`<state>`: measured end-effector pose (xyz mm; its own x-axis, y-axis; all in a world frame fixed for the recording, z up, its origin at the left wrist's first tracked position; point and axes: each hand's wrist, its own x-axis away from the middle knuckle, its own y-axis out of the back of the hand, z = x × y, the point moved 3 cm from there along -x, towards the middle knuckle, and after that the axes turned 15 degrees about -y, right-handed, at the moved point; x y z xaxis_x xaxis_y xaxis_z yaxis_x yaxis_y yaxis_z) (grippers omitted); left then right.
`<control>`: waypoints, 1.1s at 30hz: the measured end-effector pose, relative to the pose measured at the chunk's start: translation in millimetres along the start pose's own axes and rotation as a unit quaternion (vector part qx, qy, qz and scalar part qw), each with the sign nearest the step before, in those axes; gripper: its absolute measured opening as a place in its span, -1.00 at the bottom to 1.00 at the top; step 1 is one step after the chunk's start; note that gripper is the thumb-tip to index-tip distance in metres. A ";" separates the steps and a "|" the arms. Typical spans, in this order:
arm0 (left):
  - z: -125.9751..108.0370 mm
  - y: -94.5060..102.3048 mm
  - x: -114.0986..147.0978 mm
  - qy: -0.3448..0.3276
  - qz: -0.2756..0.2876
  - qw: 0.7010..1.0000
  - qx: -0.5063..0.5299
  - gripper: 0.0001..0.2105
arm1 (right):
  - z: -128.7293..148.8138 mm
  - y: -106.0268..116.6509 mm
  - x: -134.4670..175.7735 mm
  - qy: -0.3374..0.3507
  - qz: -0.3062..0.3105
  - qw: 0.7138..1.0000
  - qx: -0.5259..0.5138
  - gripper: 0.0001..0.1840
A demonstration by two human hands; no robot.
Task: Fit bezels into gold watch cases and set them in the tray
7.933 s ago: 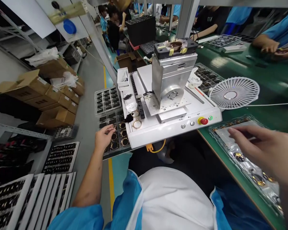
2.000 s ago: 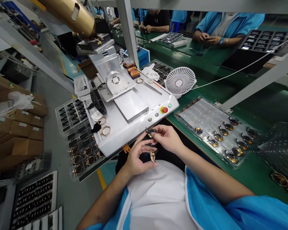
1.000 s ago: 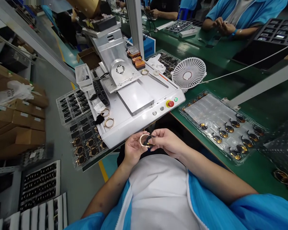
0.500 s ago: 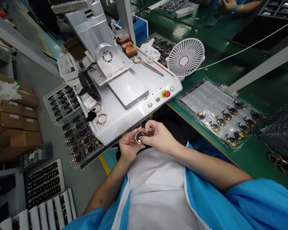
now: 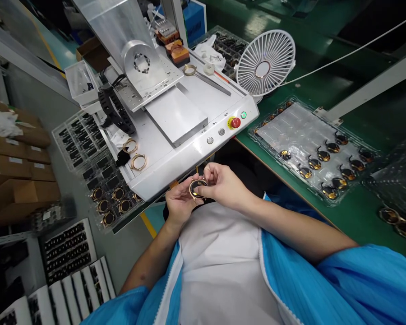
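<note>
Close to my body, in front of the machine's edge, my left hand point(image 5: 181, 201) is closed around a round gold-rimmed watch case point(image 5: 193, 195) with a dark inside. My right hand point(image 5: 223, 186) reaches over from the right, its fingers and thumb closed on a dark round watch part point(image 5: 199, 184) lying in the case. Whether that part is fully seated I cannot tell. Two gold watch rings, one of them nearer point(image 5: 138, 161), lie at the left end of the white machine point(image 5: 176, 169).
A white fan point(image 5: 264, 63) stands behind the machine. To the right, a clear tray point(image 5: 284, 131) holds several round watch parts with dark straps. More trays point(image 5: 111, 174) with gold-rimmed cases are at the left. A red button point(image 5: 235, 123) is on the machine's front.
The camera view has shifted slightly, so the machine appears higher and further left. Both hands keep the watch case, and my right thumb still presses on the part inside it.
</note>
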<state>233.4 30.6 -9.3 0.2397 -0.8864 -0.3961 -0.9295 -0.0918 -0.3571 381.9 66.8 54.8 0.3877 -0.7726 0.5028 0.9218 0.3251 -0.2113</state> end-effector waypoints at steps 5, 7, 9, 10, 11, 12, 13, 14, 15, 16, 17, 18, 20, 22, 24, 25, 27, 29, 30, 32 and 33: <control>-2.6 -0.8 0.5 -0.024 0.019 0.999 0.023 -0.43 | -0.7 2.0 -1.5 -0.036 0.018 0.999 -0.029 -0.50; -2.7 0.4 2.0 -0.024 0.016 1.000 0.011 -0.43 | -2.5 4.0 -0.8 -0.077 0.024 0.997 -0.017 -0.45; -2.5 1.3 3.8 -0.022 0.015 1.000 -0.010 -0.42 | -6.2 5.9 -0.1 -0.117 0.038 0.992 -0.001 -0.42; -2.8 1.2 4.5 -0.025 0.019 0.999 -0.018 -0.43 | -8.5 6.9 -0.1 -0.128 0.044 0.991 -0.001 -0.41; -3.2 0.8 5.0 -0.029 0.026 0.999 -0.024 -0.44 | -10.9 7.7 -0.3 -0.132 0.049 0.990 -0.009 -0.39; -3.8 0.1 5.4 -0.035 0.034 0.998 -0.028 -0.46 | -13.5 8.1 -0.8 -0.133 0.054 0.989 -0.022 -0.36; -4.4 -0.7 5.5 -0.041 0.042 0.998 -0.030 -0.46 | -16.2 8.1 -1.6 -0.133 0.060 0.988 -0.039 -0.33; -5.0 -1.4 5.5 -0.046 0.048 0.997 -0.032 -0.47 | -19.0 7.6 -2.5 -0.135 0.066 0.987 -0.055 -0.31; -5.4 -1.9 5.3 -0.047 0.052 0.997 -0.034 -0.47 | -21.5 6.7 -3.6 -0.138 0.072 0.985 -0.068 -0.29; -5.6 -2.2 5.0 -0.046 0.055 0.997 -0.037 -0.48 | -23.4 5.5 -4.8 -0.141 0.079 0.984 -0.077 -0.27; -5.7 -2.4 4.5 -0.046 0.057 0.997 -0.038 -0.48 | -24.3 4.7 -6.4 -0.142 0.082 0.983 -0.082 -0.27; -5.8 -2.3 3.8 -0.047 0.056 0.997 -0.039 -0.49 | -23.9 4.5 -8.5 -0.140 0.077 0.984 -0.084 -0.27; -6.9 -1.6 1.5 -0.054 0.051 0.996 -0.039 -0.52 | -18.7 6.4 -14.5 -0.134 0.070 0.987 -0.062 -0.28; -9.6 -0.5 -1.7 -0.065 0.043 0.996 -0.036 -0.55 | -6.8 11.2 -23.2 -0.133 0.091 0.987 0.000 -0.32; -14.2 0.2 -5.5 -0.065 0.040 0.997 -0.024 -0.58 | 11.9 21.4 -34.4 -0.123 0.096 0.986 0.054 -0.34; -17.0 0.4 -7.5 -0.059 0.041 0.997 -0.013 -0.59 | 23.5 28.8 -40.8 -0.111 0.076 0.989 0.059 -0.36; -22.9 0.2 -11.6 -0.037 0.049 0.998 0.012 -0.62 | 47.6 45.5 -53.9 -0.079 -0.005 0.997 0.028 -0.48; -28.5 -1.0 -15.5 -0.014 0.067 0.997 0.028 -0.61 | 67.9 58.1 -66.3 -0.056 -0.080 0.995 -0.009 -0.65; -31.3 -1.8 -17.5 -0.013 0.075 0.997 0.027 -0.57 | 75.8 61.6 -72.1 -0.049 -0.102 0.993 -0.017 -0.71; -36.3 -4.0 -21.2 -0.026 0.093 0.995 0.007 -0.42 | 86.8 63.9 -82.5 -0.038 -0.127 0.991 -0.021 -0.76; -38.4 -5.3 -22.8 -0.042 0.100 0.994 -0.009 -0.33 | 90.1 63.4 -86.4 -0.033 -0.133 0.990 -0.020 -0.76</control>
<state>222.1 33.9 34.2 0.0723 -0.8466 -0.5272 -0.9656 0.0729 -0.2495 406.8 203.2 73.5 0.1305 -0.7903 0.5986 0.9912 0.0915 -0.0953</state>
